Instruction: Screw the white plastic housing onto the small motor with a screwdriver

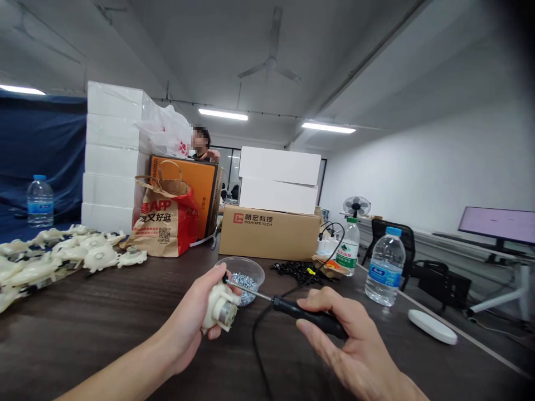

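Note:
My left hand (193, 320) is closed around a cream plastic housing with a silver motor (221, 312) set in it. In my right hand (351, 334) is the black handle of a screwdriver (307, 316), gripped between thumb and fingers. The screwdriver's shaft points left, and its tip meets a small black part at the top of the housing, by my left thumb. Behind the housing stands a clear round bowl (259, 273) of small silver screws (246, 284). Whether a screw sits at the tip is too small to tell.
Several cream plastic parts (62, 250) lie at the left. Small black parts (301, 273) are heaped behind the bowl. Water bottles (385, 273) and a white lid-like object (432, 327) stand right. A black cable (257, 340) crosses the table. Boxes (270, 231) and a paper bag (167, 223) line the back; a person (203, 142) is beyond.

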Demonstrator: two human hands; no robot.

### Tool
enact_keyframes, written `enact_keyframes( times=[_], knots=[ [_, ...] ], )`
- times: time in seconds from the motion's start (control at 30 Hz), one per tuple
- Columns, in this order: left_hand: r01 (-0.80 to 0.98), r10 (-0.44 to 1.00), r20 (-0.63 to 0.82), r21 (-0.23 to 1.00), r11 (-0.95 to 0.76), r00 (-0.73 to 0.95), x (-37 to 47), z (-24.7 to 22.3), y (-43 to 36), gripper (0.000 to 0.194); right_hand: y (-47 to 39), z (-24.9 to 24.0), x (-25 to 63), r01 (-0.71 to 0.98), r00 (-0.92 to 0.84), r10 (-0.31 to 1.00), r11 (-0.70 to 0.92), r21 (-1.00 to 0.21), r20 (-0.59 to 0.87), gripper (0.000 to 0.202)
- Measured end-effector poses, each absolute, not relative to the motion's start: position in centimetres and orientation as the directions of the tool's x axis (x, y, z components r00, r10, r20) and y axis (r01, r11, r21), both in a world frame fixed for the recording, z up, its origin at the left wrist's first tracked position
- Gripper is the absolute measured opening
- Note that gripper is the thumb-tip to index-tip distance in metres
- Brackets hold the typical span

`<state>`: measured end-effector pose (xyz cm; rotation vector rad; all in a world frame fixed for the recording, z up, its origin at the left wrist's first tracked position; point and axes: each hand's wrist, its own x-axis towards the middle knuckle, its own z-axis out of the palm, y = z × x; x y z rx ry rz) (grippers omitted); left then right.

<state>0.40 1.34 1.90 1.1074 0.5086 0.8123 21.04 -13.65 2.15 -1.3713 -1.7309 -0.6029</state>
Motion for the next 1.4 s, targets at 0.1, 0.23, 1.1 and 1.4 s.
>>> enact_keyframes(
  times=[0.1,0.23,1.1,1.4],
  knots=[
    [-0.322,0.787,0.028,0.921,0.219,0.616,0.4,1.9,1.3,0.037,-13.7,2.2,21.0,0.948,-0.055,0.553,0.290,-0.130,0.832,0.010],
    [-0.336,0.788,0.044,0.918,0.211,0.614,0.3,1.9,1.2,0.035,-13.6,2.2,20.9,0.949,-0.051,0.565,0.284,-0.136,0.824,0.009],
    [-0.359,0.842,0.087,0.924,0.131,0.532,0.3,1.8,1.5,0.047,-12.1,1.2,20.4,0.872,0.215,0.542,0.269,-0.409,0.813,0.021],
    [-0.395,0.869,0.175,0.918,0.025,0.462,0.2,1.9,1.5,0.051,-11.9,1.4,19.8,0.551,0.234,0.764,0.405,-0.730,0.601,0.024]
  ],
)
